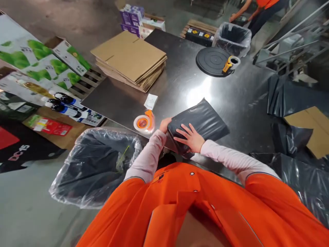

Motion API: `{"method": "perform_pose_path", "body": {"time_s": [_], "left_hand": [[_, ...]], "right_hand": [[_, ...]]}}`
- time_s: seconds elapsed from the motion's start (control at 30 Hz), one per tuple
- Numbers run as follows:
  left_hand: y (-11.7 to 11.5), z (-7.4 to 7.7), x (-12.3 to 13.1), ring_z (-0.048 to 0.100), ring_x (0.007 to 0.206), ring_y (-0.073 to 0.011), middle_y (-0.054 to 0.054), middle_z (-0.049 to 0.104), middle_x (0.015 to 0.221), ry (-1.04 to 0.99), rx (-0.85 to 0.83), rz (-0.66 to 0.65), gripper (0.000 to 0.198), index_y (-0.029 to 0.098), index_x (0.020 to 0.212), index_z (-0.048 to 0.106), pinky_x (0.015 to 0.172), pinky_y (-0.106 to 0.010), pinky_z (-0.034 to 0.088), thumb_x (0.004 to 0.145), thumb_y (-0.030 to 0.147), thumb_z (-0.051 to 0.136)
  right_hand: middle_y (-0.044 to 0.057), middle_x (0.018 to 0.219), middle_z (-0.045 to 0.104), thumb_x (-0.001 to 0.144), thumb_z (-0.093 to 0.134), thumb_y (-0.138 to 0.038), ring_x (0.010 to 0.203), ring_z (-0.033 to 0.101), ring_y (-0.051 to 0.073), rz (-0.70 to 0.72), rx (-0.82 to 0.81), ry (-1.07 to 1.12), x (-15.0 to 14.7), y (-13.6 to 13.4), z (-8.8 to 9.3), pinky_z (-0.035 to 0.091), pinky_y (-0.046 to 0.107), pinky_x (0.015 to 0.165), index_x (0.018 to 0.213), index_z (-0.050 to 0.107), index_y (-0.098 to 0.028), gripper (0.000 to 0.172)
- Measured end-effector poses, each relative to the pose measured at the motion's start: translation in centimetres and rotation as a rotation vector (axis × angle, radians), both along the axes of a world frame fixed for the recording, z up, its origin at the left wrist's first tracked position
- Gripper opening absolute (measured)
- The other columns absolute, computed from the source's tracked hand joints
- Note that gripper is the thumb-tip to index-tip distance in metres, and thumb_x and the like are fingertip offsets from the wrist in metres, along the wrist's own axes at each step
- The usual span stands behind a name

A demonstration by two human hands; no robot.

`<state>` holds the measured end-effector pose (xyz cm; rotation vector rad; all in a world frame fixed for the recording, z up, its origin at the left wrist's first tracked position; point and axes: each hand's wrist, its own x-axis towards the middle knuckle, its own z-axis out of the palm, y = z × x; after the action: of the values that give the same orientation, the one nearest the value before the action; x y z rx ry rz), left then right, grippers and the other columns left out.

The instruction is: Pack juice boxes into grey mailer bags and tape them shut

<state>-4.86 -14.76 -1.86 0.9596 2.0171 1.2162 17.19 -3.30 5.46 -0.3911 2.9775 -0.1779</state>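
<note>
A package wrapped in black plastic [199, 120] lies at the near edge of the dark table, close to my body. My left hand [165, 125] grips its left end, with the fingertips hidden by the package. Across its near side my right hand [192, 138] lies open, fingers spread on the plastic. Left of the package sits an orange tape dispenser [144, 121] with a clear roll. Just behind that is a small white paper pad [150, 102].
Stacked flat cardboard [131, 58] occupies the back left of the table [180, 79]. A black round lid [212, 61] bears a yellow tape dispenser [228, 64]. A lined bin [74, 147] stands left; black plastic bags [295, 92] lie right. Another person [266, 4] stands beyond.
</note>
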Motion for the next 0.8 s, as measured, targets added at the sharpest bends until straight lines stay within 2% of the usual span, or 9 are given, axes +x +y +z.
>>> {"method": "perform_pose_path", "body": {"time_s": [0.1,0.17,0.27,0.33,0.4,0.5,0.63,0.7,0.8], "left_hand": [[3.0,0.8,-5.9,0.069,0.135,-0.0297,-0.013,0.078,0.134,-0.031,-0.026,0.036,0.052,0.011,0.132,0.078,0.12,-0.044,0.052,0.11,0.033,0.035],[3.0,0.6,-7.3,0.06,0.146,-0.0307,-0.019,0.069,0.148,-0.014,-0.056,0.126,0.055,0.008,0.147,0.066,0.128,-0.048,0.043,0.112,0.03,0.03],[-1.6,-0.9,-6.2,0.04,0.159,-0.0417,-0.031,0.05,0.162,0.076,-0.177,0.322,0.061,0.002,0.162,0.046,0.134,-0.064,0.024,0.113,0.038,0.037],[-5.9,-2.2,-4.7,0.04,0.155,-0.0508,-0.035,0.048,0.16,0.209,-0.363,0.41,0.075,0.005,0.163,0.045,0.128,-0.073,0.025,0.106,0.052,0.058],[-9.2,-3.3,-3.5,0.042,0.152,-0.0543,-0.035,0.049,0.159,0.313,-0.496,0.413,0.078,0.007,0.162,0.05,0.126,-0.073,0.028,0.098,0.048,0.07],[-10.8,-3.6,-3.3,0.051,0.145,-0.0516,-0.031,0.059,0.148,0.349,-0.573,0.393,0.064,0.009,0.158,0.059,0.124,-0.072,0.03,0.098,0.031,0.067],[-9.7,-0.4,-7.6,0.058,0.141,-0.0486,-0.028,0.065,0.145,0.294,-0.493,0.379,0.066,0.008,0.159,0.059,0.124,-0.071,0.036,0.094,0.018,0.064],[-9.0,2.4,-10.8,0.061,0.14,-0.0429,-0.024,0.068,0.145,0.211,-0.313,0.399,0.058,0.01,0.15,0.067,0.126,-0.063,0.041,0.093,0.022,0.066],[-6.3,6.9,-14.9,0.068,0.131,-0.0329,-0.016,0.072,0.14,-0.099,0.069,0.357,0.053,0.014,0.13,0.076,0.119,-0.046,0.053,0.083,0.038,0.081]], "right_hand": [[0.01,0.183,0.026,0.078,0.093,-0.043,0.17,0.02,0.049,-0.293,0.004,-0.08,-4.2,-3.8,0.1,0.021,0.078,0.134,0.175,0.035,-0.04,0.112],[0.01,0.183,0.024,0.08,0.091,-0.043,0.17,0.019,0.048,-0.373,-0.006,-0.11,-5.7,-4.6,0.6,0.019,0.077,0.134,0.175,0.034,-0.038,0.111],[0.011,0.182,0.028,0.084,0.086,-0.053,0.171,0.018,0.045,-0.376,-0.084,-0.139,-5.9,-4.5,1.2,0.015,0.073,0.137,0.172,0.043,-0.036,0.1],[0.013,0.178,0.038,0.087,0.081,-0.064,0.17,0.023,0.043,-0.42,-0.199,-0.106,-5.5,-4.4,1.1,0.013,0.072,0.137,0.164,0.056,-0.033,0.087],[0.015,0.168,0.053,0.087,0.08,-0.07,0.166,0.034,0.043,-0.503,-0.343,0.002,-5.5,-4.4,0.7,0.015,0.072,0.136,0.152,0.068,-0.028,0.078],[0.015,0.149,0.07,0.087,0.085,-0.059,0.153,0.053,0.039,-0.526,-0.542,0.178,-5.7,-3.3,0.5,0.028,0.069,0.133,0.136,0.077,-0.024,0.06],[0.012,0.114,0.083,0.102,0.069,-0.042,0.109,0.078,0.025,-0.544,-0.745,0.264,-4.9,2.0,2.3,0.06,0.042,0.105,0.124,0.08,-0.019,0.034],[0.01,0.099,0.083,0.104,0.065,-0.04,0.092,0.078,0.022,-0.612,-0.757,0.309,-4.5,5.7,3.7,0.062,0.036,0.091,0.113,0.083,-0.019,0.03],[0.009,0.095,0.082,0.099,0.068,-0.038,0.086,0.076,0.022,-0.667,-0.743,0.369,-5.7,11.1,4.8,0.061,0.036,0.088,0.1,0.086,-0.019,0.026]]}}
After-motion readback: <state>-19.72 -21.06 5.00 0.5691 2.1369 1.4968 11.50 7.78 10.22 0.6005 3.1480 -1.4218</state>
